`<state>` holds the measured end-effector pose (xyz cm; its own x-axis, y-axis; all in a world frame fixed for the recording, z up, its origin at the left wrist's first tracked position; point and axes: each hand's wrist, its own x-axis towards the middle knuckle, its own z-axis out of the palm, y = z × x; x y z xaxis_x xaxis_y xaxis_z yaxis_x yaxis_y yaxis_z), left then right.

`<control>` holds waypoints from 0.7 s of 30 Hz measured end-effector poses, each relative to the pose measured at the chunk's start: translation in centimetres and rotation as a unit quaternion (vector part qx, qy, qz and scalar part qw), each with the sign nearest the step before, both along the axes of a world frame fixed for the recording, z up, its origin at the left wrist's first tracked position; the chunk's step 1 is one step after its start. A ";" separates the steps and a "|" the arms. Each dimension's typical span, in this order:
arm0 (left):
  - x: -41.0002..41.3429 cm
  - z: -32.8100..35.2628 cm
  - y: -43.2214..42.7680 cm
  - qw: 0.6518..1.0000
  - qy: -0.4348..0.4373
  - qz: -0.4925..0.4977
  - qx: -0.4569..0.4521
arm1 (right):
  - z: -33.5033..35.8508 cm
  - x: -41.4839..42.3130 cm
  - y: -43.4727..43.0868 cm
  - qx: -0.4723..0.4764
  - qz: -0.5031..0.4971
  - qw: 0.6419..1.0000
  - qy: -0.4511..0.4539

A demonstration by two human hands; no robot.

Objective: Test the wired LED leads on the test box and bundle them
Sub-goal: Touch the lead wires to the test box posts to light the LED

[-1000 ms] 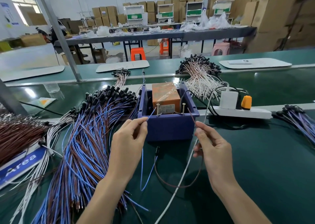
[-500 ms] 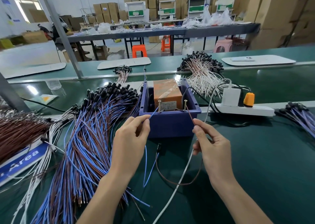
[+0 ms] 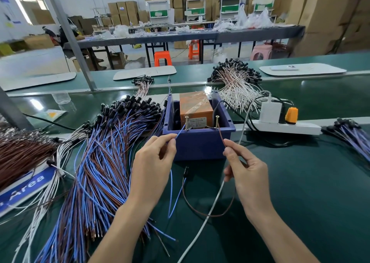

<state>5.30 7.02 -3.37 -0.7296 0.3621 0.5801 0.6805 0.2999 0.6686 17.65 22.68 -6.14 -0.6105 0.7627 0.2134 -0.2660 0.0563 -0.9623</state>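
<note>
A factory assembly floor: stacked cardboard boxes (image 3: 128, 10) far back, long work tables (image 3: 180, 36), wire bundles (image 3: 96, 162) heaped near left.

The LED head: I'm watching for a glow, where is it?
Head view, centre: the LED head sits just in front of the blue test box, between left hand and right hand.

1. The test box (image 3: 200, 148) is dark blue; the block (image 3: 195, 108) inside it is orange with a pale label.
2. The lead at the box has a blue wire (image 3: 181, 131), a brown wire (image 3: 221, 134) and a black head (image 3: 186, 171).
3. The heap of leads (image 3: 96, 162) mixes blue and brown, with black heads.
4. The far bundle (image 3: 236, 82) is white and pale brown, black-tipped.
5. The table (image 3: 310, 182) is dark green.
6. The power strip (image 3: 290, 129) is white, one plug (image 3: 291, 115) orange.
7. The sign (image 3: 20, 190) is blue with white letters.
</note>
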 end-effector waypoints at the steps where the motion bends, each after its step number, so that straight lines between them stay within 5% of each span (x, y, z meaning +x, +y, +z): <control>1: 0.0 0.0 0.0 1.000 0.001 0.000 0.001 | 0.0 0.0 0.0 0.001 -0.001 1.000 0.000; 21: 0.1 0.0 0.0 1.000 -0.011 0.017 0.001 | -0.2 0.0 0.4 -0.009 -0.024 1.000 -0.008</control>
<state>5.38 7.03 -3.38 -0.7541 0.3360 0.5642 0.6549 0.3213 0.6840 17.60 23.08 -6.30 -0.5759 0.7949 0.1907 -0.2482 0.0523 -0.9673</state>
